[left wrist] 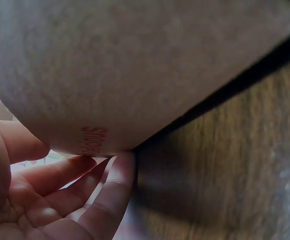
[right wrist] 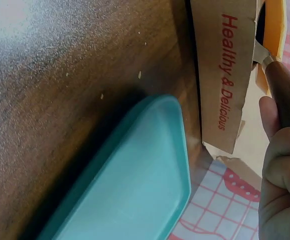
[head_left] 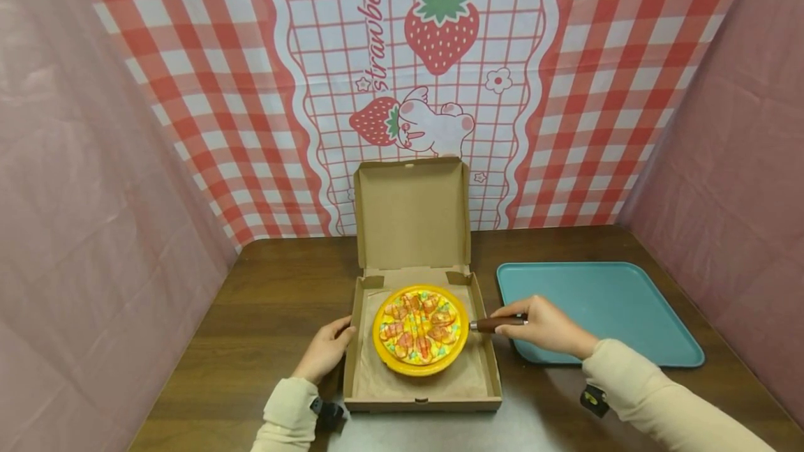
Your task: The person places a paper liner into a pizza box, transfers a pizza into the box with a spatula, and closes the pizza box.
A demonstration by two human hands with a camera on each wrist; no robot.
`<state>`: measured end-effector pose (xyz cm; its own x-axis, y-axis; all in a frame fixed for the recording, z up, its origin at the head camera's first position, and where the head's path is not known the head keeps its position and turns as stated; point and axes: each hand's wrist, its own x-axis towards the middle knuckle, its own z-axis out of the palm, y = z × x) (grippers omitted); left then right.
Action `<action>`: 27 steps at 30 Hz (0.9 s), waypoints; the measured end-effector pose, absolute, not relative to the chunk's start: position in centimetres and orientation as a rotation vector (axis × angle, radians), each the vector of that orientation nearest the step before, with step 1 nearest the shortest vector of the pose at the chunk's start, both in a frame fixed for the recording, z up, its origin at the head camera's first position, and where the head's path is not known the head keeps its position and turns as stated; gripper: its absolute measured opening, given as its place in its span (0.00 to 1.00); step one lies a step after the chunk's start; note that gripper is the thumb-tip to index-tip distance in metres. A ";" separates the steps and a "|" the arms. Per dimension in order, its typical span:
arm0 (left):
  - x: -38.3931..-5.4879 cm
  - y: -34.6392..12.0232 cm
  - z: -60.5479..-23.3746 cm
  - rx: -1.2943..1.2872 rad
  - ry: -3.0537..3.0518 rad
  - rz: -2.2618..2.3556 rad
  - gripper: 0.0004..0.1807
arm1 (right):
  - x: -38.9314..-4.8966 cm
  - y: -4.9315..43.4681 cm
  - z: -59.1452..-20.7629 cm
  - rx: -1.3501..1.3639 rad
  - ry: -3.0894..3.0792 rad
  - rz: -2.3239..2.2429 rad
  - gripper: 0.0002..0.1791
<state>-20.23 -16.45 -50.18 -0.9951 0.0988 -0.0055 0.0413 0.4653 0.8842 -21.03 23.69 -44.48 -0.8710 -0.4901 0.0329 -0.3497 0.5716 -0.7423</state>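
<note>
an open cardboard box sits on the brown bench, its lid standing up at the back, and a yellow pan is over the base inside the walls, with a pizza filling its top; whether the pan rests on the box floor or is raised a little, i cannot tell

the two hands are well apart, on opposite sides of the box; the left hand touches the outside of the left wall with its fingers loosely extended, fingertips near the wall's lower edge in the left wrist view, while the right hand is closed round a brown handle, whose metal neck reaches across the right wall to the pan's edge; red print on that wall reads "healthy & delicious"

a teal tray lies flat on the bench to the right of the box, with the right hand over its near left part; a few pale flecks lie on the wood near it; behind hangs a red and white checked cloth printed with strawberries, and pink fabric hangs at both sides
</note>
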 end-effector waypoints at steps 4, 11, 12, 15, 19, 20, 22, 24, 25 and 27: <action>-20.2 -16.5 -50.2 0.127 2.639 1.588 0.22 | -21.0 23.6 -44.7 -0.708 2.611 -1.174 0.13; -20.2 -16.4 -50.3 0.113 2.621 1.588 0.23 | -20.9 23.1 -44.9 -0.719 2.603 -1.148 0.13; -20.2 -16.4 -50.3 0.113 2.621 1.588 0.23 | -20.9 23.0 -44.9 -0.721 2.597 -1.149 0.12; -20.1 -16.4 -50.3 0.107 2.617 1.592 0.23 | -20.9 22.8 -45.0 -0.737 2.583 -1.147 0.11; -20.1 -16.4 -50.4 0.104 2.618 1.599 0.23 | -21.0 22.6 -45.1 -0.762 2.609 -1.108 0.11; -20.1 -16.4 -50.4 0.103 2.617 1.602 0.23 | -21.0 22.6 -45.1 -0.765 2.617 -1.098 0.11; -20.1 -16.4 -50.4 0.105 2.623 1.606 0.22 | -21.1 22.5 -45.1 -0.775 2.629 -1.078 0.11; -20.2 -16.4 -50.5 0.110 2.625 1.613 0.22 | -21.2 22.5 -45.1 -0.788 2.633 -1.068 0.11; -20.2 -16.4 -50.5 0.111 2.628 1.616 0.22 | -21.2 22.4 -45.1 -0.792 2.633 -1.067 0.11; -20.2 -16.4 -50.6 0.114 2.633 1.618 0.22 | -21.3 22.4 -45.0 -0.804 2.634 -1.063 0.11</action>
<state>-20.22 -16.39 -50.57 -0.9961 0.0883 -0.0030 0.0372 0.4500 0.8923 -21.25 22.37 -44.97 -0.8349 -0.5497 0.0262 -0.4138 0.5957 -0.6884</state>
